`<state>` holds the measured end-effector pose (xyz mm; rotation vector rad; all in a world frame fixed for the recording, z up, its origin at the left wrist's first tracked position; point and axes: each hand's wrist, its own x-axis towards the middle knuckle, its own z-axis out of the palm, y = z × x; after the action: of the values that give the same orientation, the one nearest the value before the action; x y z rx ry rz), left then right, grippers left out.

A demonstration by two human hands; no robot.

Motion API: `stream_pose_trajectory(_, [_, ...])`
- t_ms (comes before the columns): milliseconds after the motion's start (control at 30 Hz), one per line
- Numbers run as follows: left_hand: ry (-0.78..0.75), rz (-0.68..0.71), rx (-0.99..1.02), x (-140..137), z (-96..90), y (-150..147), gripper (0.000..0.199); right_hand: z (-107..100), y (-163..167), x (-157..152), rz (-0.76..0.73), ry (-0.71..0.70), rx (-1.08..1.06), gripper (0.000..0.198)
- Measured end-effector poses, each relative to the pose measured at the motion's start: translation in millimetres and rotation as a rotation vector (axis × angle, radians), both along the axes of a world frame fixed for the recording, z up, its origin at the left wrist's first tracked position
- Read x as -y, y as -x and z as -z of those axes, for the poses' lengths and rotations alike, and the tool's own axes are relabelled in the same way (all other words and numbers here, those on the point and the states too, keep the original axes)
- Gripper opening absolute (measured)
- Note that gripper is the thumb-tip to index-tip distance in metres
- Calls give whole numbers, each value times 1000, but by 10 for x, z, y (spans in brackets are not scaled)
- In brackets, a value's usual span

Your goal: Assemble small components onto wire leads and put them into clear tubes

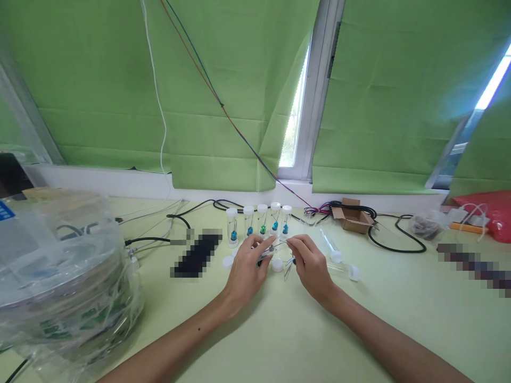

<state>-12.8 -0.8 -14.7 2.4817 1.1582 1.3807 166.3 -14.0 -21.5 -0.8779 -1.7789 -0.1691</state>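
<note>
My left hand [249, 266] is closed, thumb and fingers pinching a small grey part with thin wire leads [271, 248]. Close beside it, my right hand [309, 260] pinches the end of a thin lead between thumb and forefinger. Under its fingers are more thin metal leads with a dark body [288, 267], resting on the table. White caps [277, 265] lie near both hands, one partly behind the left. Just beyond stands a row of several clear capped tubes [232, 221], holding blue or green parts with leads. My fingers partly hide the small part.
Two clear tubes, one a lying tube [341, 269], are right of my right hand. A small cardboard box [353, 219] and black cables [393, 249] sit farther back. A plastic-wrapped reel [64, 298] fills the left side. A dark blurred object [196, 256] lies left of my hands.
</note>
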Motion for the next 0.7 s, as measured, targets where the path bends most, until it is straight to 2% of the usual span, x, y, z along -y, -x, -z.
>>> stream_pose_trajectory(300, [62,89,-24,39,-20,-11,44,-48,-4,25,28,-49,-24,20])
stream_pose_trajectory(700, [105,138,32,80,-69,-27,42,-51,-7,39,11,-82,-46,20])
